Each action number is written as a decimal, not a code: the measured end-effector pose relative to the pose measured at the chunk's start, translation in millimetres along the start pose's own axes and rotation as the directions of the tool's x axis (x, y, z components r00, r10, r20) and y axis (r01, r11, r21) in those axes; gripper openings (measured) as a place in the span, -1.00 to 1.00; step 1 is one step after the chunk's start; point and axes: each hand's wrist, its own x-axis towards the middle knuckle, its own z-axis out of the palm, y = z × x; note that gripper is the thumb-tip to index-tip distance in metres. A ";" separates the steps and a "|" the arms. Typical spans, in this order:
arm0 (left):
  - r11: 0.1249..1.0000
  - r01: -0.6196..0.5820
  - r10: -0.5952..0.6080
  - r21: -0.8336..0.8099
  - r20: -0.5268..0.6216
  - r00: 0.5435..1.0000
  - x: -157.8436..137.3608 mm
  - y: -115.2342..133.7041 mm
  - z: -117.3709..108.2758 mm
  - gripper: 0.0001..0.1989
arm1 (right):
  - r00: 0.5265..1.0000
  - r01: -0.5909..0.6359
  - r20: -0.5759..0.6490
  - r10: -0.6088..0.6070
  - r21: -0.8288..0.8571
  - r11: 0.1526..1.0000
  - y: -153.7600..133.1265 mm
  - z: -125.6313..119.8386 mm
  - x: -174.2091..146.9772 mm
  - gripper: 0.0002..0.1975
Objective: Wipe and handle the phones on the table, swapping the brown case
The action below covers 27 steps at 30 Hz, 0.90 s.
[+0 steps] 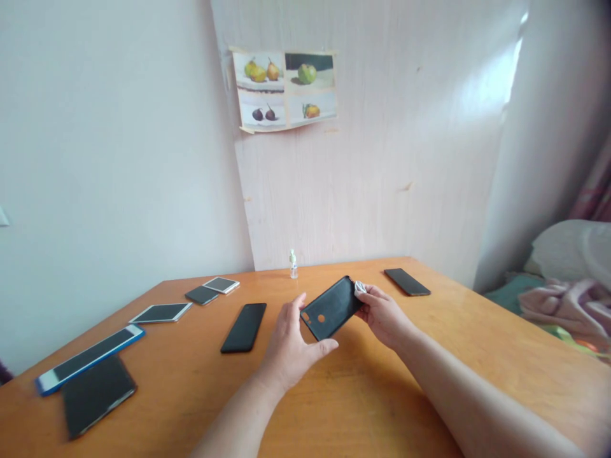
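Observation:
A black phone case [334, 310] is held tilted above the table, its hollow inside facing me, with a round hole and a camera cutout near its left end. My right hand [384, 316] grips the case's right end and pinches a small crumpled white wipe or cloth [360, 288] against it. Around the left end is my left hand [293, 343], fingers at the upper left corner and thumb stretched along the lower edge. A black phone [244, 327] lies on the table just left of that hand.
On the wooden table [382, 407] stands a small clear spray bottle [293, 265] at the back. One dark phone [407, 282] lies at right. Several phones and tablets, including a blue-edged white one [90, 357] and a black tablet [99, 394], lie left. Bedding [568, 305] is beyond the right edge.

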 end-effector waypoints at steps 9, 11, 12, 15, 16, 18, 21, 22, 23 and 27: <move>0.952 0.194 -0.155 -0.238 0.172 0.973 8.5 -2.3 1.6 -0.86 | 0.999 -0.020 -0.045 0.011 -0.207 0.978 1.3 0.7 -1.6 -0.79; 0.951 0.206 -0.179 -0.231 0.132 0.975 9.9 -6.1 1.4 -0.88 | 0.998 -0.033 -0.065 0.017 -0.263 0.964 3.6 -0.5 -1.4 -0.78; 0.953 0.212 -0.191 -0.219 0.112 0.975 10.4 -7.9 1.0 -0.89 | 0.997 -0.038 -0.075 0.017 -0.285 0.958 4.6 -1.2 -1.2 -0.77; 0.960 0.222 -0.212 -0.169 0.078 0.974 11.2 -12.3 -0.8 -0.90 | 0.995 -0.002 -0.089 -0.038 -0.411 0.912 6.4 -2.7 -0.6 -0.74; 0.962 0.228 -0.218 -0.152 0.077 0.973 11.3 -13.5 -1.2 -0.91 | 0.995 0.021 -0.078 -0.066 -0.471 0.882 6.4 -2.9 -0.5 -0.73; 0.960 0.250 -0.241 -0.123 0.082 0.967 11.1 -15.7 -1.3 -0.92 | 0.996 0.053 -0.030 -0.084 -0.561 0.826 5.6 -3.0 -0.4 -0.71; 0.940 0.314 -0.300 -0.135 0.110 0.947 10.4 -19.1 -0.8 -0.90 | 1.000 0.009 0.009 -0.005 -0.534 0.846 3.3 -4.5 0.7 -0.68; 0.929 0.336 -0.319 -0.154 0.124 0.940 10.2 -20.0 -0.7 -0.89 | 1.000 -0.012 -0.001 0.013 -0.514 0.858 2.4 -5.8 1.7 -0.67; 0.919 0.355 -0.335 -0.171 0.137 0.932 10.0 -20.6 -0.7 -0.88 | 1.000 -0.024 -0.024 0.014 -0.502 0.865 1.5 -7.5 3.0 -0.67; 0.925 0.353 -0.337 -0.139 0.125 0.933 9.9 -18.2 -1.3 -0.91 | 0.988 -0.011 -0.134 -0.071 -0.533 0.846 -1.9 -14.5 9.0 -0.71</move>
